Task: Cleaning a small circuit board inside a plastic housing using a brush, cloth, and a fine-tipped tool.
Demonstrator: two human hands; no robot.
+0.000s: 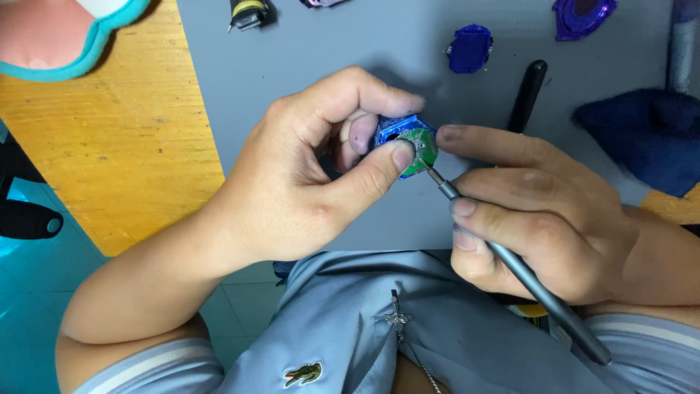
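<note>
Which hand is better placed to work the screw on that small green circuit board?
Right hand: it holds the slim grey screwdriver, tip at the board. Left hand grips the blue casing.

The left hand [306, 175] comes in from the lower left on a bare forearm, wrist bent, thumb and curled fingers pinched together at the tips. The right hand [539, 219] enters from the right, forefinger stretched out toward the left thumb, the other fingers folded in a pen-like grip. The fingertips of both hands nearly meet.
</note>
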